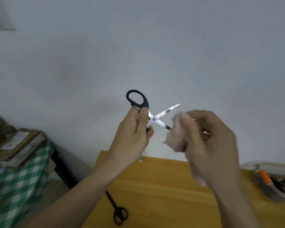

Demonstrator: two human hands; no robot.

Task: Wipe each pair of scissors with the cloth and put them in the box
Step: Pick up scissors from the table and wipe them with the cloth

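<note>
My left hand (133,135) grips a pair of black-handled scissors (155,118) by the lower handle, held up before the wall with the blades spread apart. The upper blade shows dark stains. My right hand (211,142) holds a pale pink cloth (176,134) bunched around the tip of the lower blade; this hand is blurred. A second, slim all-black pair of scissors (116,208) lies on the wooden table (163,186) near its left front. The clear plastic box (270,180) stands at the table's right edge with an orange-handled item and dark things inside.
A small white and green object (140,158) lies at the table's far edge, partly behind my left wrist. To the left, a stack of worn books (15,145) rests on a green checked cloth (20,183). A plain grey wall fills the background.
</note>
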